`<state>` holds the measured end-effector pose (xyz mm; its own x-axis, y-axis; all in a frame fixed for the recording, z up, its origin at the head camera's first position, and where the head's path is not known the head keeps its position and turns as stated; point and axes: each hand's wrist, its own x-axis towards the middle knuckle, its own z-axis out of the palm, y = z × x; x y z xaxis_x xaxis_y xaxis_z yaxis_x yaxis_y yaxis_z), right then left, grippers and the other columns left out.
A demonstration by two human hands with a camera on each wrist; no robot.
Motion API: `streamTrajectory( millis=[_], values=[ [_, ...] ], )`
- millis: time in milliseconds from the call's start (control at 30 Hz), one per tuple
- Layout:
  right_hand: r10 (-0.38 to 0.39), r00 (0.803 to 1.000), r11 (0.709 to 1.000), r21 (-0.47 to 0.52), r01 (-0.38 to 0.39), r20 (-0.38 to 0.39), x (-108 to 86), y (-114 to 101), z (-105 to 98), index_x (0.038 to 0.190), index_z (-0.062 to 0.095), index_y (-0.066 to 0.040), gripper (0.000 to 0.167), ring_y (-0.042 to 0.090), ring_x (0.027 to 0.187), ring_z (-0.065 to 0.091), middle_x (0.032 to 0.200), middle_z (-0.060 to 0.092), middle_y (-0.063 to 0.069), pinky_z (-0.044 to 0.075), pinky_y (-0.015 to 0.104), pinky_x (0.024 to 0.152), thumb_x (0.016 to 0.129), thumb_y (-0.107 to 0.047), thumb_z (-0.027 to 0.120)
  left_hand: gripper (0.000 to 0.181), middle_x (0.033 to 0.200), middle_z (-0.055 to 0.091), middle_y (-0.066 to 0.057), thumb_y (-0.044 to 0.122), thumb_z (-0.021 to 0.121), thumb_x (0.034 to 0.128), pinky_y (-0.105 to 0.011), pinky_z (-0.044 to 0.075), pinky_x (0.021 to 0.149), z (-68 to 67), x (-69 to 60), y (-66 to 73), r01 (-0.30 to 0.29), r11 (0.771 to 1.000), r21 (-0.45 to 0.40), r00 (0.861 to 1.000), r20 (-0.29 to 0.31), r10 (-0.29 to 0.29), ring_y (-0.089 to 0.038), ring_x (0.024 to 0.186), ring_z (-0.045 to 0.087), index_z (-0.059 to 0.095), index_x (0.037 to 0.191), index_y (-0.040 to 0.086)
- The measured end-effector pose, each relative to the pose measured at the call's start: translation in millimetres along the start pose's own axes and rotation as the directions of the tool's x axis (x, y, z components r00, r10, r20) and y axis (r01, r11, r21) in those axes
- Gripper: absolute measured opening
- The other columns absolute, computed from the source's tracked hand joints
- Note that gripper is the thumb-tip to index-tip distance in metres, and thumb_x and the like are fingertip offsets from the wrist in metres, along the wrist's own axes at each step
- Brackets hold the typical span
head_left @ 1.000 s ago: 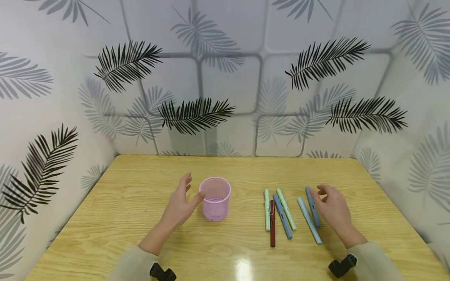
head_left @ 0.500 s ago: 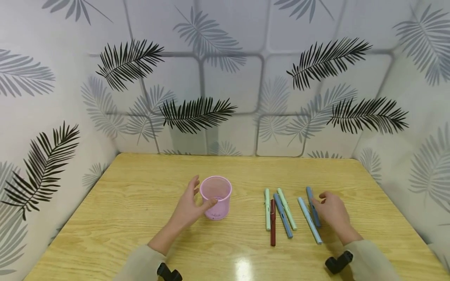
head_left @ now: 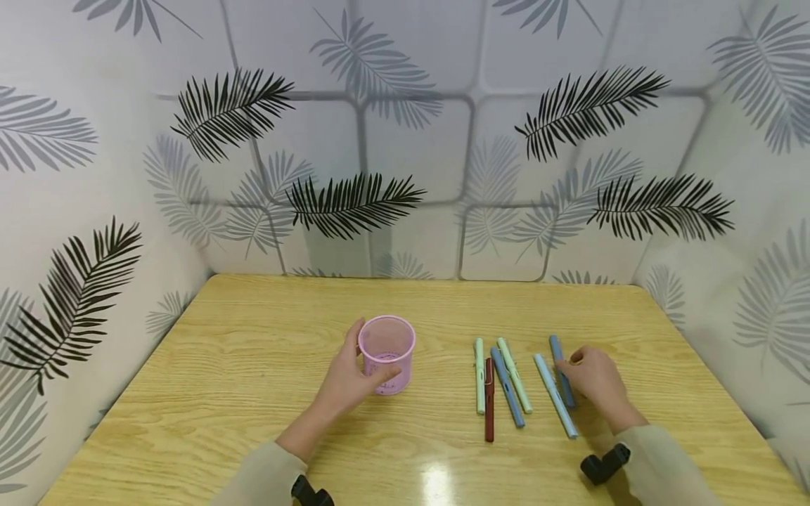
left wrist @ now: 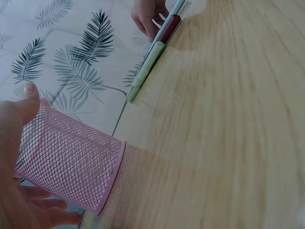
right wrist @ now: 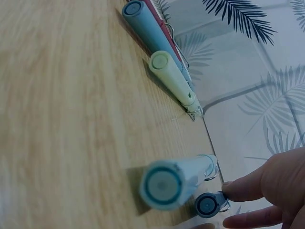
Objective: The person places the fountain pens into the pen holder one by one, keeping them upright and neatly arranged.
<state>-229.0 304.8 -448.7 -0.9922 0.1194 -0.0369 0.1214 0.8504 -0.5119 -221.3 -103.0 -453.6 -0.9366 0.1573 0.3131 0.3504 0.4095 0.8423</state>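
A pink mesh cup (head_left: pixel 388 379) stands upright on the table, left of centre. My left hand (head_left: pixel 344 383) curves round its near left side, thumb in front and fingers behind; in the left wrist view the hand (left wrist: pixel 9 152) lies along the cup (left wrist: pixel 71 157), with the thumb at its rim. At the right, my right hand (head_left: pixel 598 383) pinches the rightmost dark blue pen (head_left: pixel 565 386), which lies on the table. The right wrist view shows the thumb of that hand (right wrist: pixel 286 191) against the pen (right wrist: pixel 208 205) by its clip.
A light blue pen (head_left: pixel 557 397) lies just left of the pinched one. Further left are two pale green pens (head_left: pixel 481 379) (head_left: pixel 515 376), a dark red pen (head_left: pixel 490 414) and another blue pen (head_left: pixel 508 386). Patterned cloth (head_left: pixel 418 239) hangs behind the wooden table (head_left: pixel 253 337).
My left hand has moved right and closed in round the cup. My right hand has shifted slightly left, its fingertips now on the dark blue pen.
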Motion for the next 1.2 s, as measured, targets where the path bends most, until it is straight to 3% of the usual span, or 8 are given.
streamTrajectory(
  millis=[200,400,900,1200],
  values=[
    [-0.034,0.999,0.999,0.012,0.034,0.008,5.0,-2.0,1.2,0.093,0.060,0.010,0.033,0.025,0.068,0.056,0.085,0.061,0.020,0.047,0.038,0.058,0.087,-0.022,0.062,0.098,0.131,0.047,-0.022,0.037,0.078,0.0744,-0.054,0.039,0.093,3.5,1.0,1.3,-0.023,1.000,0.002,0.999,-0.027,0.023,-0.039,0.118,0.047,0.019,0.146,0.004],
    [-0.042,0.999,0.999,0.019,0.042,0.005,8.3,-4.6,3.1,0.088,0.061,0.009,0.029,0.024,0.066,0.054,0.080,0.061,0.017,0.046,0.036,0.056,0.082,-0.018,0.065,0.093,0.130,0.048,-0.023,0.036,0.075,0.0778,-0.052,0.040,0.093,8.2,2.6,0.9,-0.031,1.000,-0.006,0.998,-0.053,0.030,-0.039,0.116,0.049,0.020,0.146,0.006],
    [-0.025,0.999,0.994,0.106,0.027,-0.028,2.9,0.7,4.3,0.092,0.057,0.010,0.029,0.021,0.065,0.056,0.082,0.061,0.020,0.045,0.033,0.053,0.085,-0.017,0.062,0.082,0.135,0.043,-0.021,0.033,0.073,0.0803,-0.054,0.038,0.094,11.0,-0.1,4.1,0.013,0.994,-0.107,0.997,-0.069,-0.020,-0.041,0.120,0.044,0.026,0.145,0.016],
    [-0.028,0.998,0.988,0.149,0.036,-0.057,-1.4,1.1,1.3,0.099,0.057,0.011,0.033,0.022,0.067,0.059,0.086,0.062,0.023,0.047,0.033,0.053,0.087,-0.019,0.061,0.084,0.135,0.044,-0.021,0.035,0.074,0.0789,-0.054,0.037,0.094,13.9,-1.6,5.7,0.031,0.996,-0.087,0.993,-0.107,-0.040,-0.039,0.118,0.046,0.026,0.145,0.014]
  ],
)
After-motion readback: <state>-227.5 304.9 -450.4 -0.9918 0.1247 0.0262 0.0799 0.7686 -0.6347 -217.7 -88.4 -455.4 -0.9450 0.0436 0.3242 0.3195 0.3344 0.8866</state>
